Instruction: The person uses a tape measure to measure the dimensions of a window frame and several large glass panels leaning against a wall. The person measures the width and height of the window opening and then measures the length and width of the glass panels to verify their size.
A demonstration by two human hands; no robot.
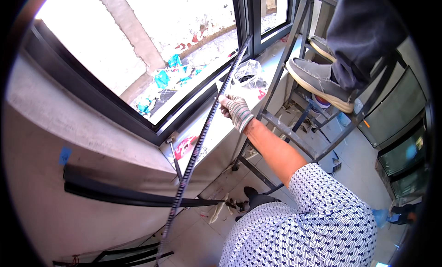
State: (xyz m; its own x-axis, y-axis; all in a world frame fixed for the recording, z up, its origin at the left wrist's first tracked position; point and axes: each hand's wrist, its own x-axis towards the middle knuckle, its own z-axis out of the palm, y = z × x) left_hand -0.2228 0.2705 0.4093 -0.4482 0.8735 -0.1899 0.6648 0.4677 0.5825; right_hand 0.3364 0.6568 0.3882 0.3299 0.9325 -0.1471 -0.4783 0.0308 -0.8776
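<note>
My right hand point(235, 111), in a striped knit glove, reaches out in front of the window with its fingers closed round a long, narrow dark strip point(202, 137). Light marks repeat along the strip. It slants from the window frame point(246, 18) at the top down past the sill to the bottom of the view. Whether its upper end touches the frame, I cannot tell. Close to this hand, a clear plastic bag point(247, 74) with dark contents sits on the white sill point(221, 133). My left hand is out of view.
To the right stands a metal ladder point(294, 136), with a person's grey shoe point(317, 83) on it. A hammer point(175, 159) and a red-and-white package point(185, 146) lie on the sill. Black profiles point(133, 193) run along the wall. Glass panels point(396, 110) lean at right; debris point(221, 209) litters the floor.
</note>
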